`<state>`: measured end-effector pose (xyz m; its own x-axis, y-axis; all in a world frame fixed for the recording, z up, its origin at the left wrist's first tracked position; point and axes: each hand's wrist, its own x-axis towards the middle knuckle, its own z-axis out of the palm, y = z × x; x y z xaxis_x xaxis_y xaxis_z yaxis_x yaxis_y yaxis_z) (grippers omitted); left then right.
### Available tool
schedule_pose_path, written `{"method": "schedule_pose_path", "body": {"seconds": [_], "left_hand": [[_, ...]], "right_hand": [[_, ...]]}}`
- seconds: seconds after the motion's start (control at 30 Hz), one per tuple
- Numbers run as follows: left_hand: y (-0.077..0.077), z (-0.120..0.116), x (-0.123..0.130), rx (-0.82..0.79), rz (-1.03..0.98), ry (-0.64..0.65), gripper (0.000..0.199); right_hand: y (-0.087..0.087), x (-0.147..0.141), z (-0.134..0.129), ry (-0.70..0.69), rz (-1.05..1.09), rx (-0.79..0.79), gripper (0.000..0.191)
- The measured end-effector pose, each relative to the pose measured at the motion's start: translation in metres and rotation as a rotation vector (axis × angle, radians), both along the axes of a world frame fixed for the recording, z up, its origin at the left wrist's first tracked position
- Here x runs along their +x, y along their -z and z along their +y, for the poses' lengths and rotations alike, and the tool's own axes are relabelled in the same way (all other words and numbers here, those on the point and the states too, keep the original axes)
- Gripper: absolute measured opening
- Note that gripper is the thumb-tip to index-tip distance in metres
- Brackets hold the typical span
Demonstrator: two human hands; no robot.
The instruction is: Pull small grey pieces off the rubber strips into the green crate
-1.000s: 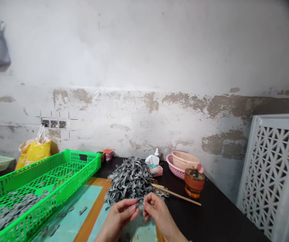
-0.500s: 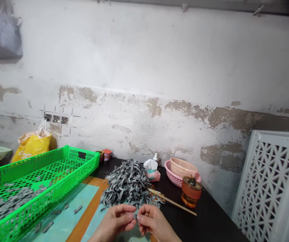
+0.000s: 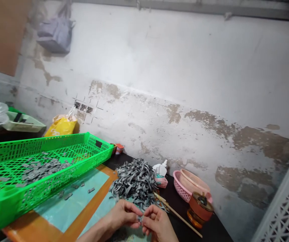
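Between my fingertips is a small grey strip piece (image 3: 139,218), mostly covered by the fingers. My left hand (image 3: 123,215) pinches it from the left, thumb and forefinger closed. From the right, my right hand (image 3: 158,223) closes its thumb and fingers on the same piece. Just beyond the hands rises a heap of loose grey strips (image 3: 135,181). To the left, a green plastic basket (image 3: 66,174) contains many small flat grey pieces (image 3: 46,168). A few similar pieces (image 3: 91,190) lie on the light-blue sheet (image 3: 58,215) beside it.
A thin wooden stick (image 3: 183,218) with a brush-like end lies right of the heap. Behind it stand an amber jar (image 3: 200,210), a pink basin (image 3: 182,190), a tissue pack (image 3: 161,181) and a white bottle (image 3: 160,168). A white lattice panel (image 3: 285,205) is at far right.
The view has turned left and tilted, showing more of the green basket. Both hands stay together at the small grey piece, with slight finger movement.
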<state>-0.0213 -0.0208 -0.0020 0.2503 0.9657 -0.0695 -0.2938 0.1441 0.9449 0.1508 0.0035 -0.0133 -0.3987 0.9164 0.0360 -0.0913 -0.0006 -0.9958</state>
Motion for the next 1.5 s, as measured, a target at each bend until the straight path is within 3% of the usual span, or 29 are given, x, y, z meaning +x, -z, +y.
{"method": "schedule_pose_path", "body": {"seconds": [0.23,0.33,0.47,0.63,0.9,1.07,1.23,1.5], "left_hand": [[-0.001,-0.001,-0.002,0.019,-0.045,-0.006,0.026],[0.002,0.002,-0.004,0.020,-0.055,-0.022,0.030],[0.006,0.006,-0.006,0.016,-0.094,-0.033,0.033],[0.008,0.007,-0.007,0.015,-0.098,-0.004,0.030],[0.006,0.003,-0.005,0.007,-0.078,0.034,0.029],[0.002,-0.001,-0.004,-0.003,-0.073,0.042,0.031],[-0.003,-0.006,-0.003,-0.009,-0.111,0.069,0.029],[-0.005,-0.007,-0.004,0.013,-0.125,0.116,0.028]], "right_hand": [[0.013,0.006,0.010,0.025,-0.050,0.078,0.041],[0.014,0.008,0.013,-0.042,-0.015,0.106,0.040],[0.007,0.010,0.012,-0.171,0.047,0.165,0.041],[-0.005,0.008,0.003,-0.162,0.024,0.190,0.032],[-0.024,0.008,-0.012,-0.268,-0.044,0.088,0.036],[-0.027,0.009,-0.013,-0.214,-0.057,-0.005,0.037],[-0.028,0.008,-0.016,-0.278,-0.006,-0.037,0.038],[-0.019,0.004,-0.012,-0.083,-0.038,0.032,0.033]]}}
